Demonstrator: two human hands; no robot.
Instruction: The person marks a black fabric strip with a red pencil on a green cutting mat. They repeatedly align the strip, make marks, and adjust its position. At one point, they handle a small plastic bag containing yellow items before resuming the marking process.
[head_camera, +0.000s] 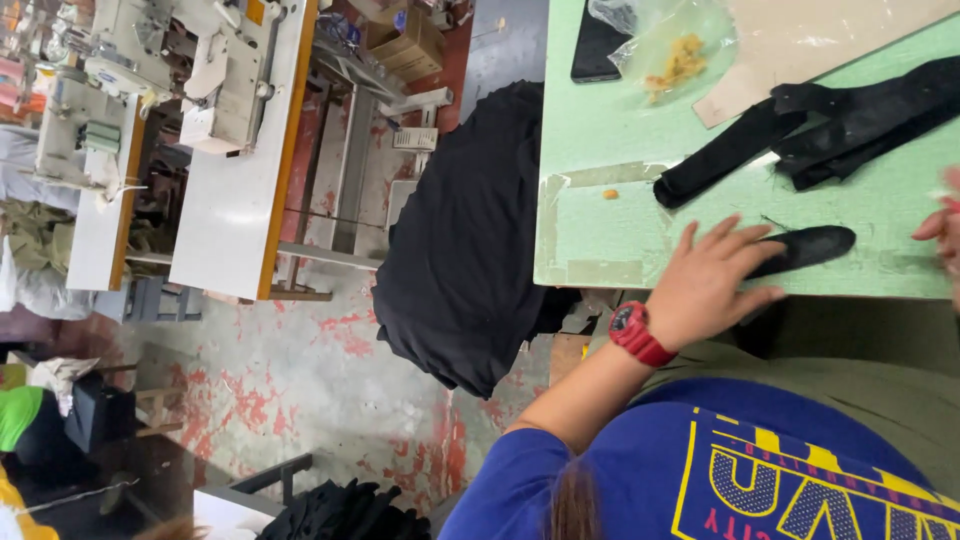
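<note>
Black oval fabric piece (805, 247) lies under left hand (712, 283) fingertips, grip released flat; right hand's (945, 228) unclear

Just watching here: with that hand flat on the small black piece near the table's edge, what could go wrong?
The left hand presses a small black fabric piece that lies close to the green table edge, so a sideways slide might push it off. The heap of black cloth already hangs over the table's side and might slip to the floor. The clear bag with yellow crumbs sits near the long black strips, and one crumb already lies loose, so fabric could get soiled.
</note>
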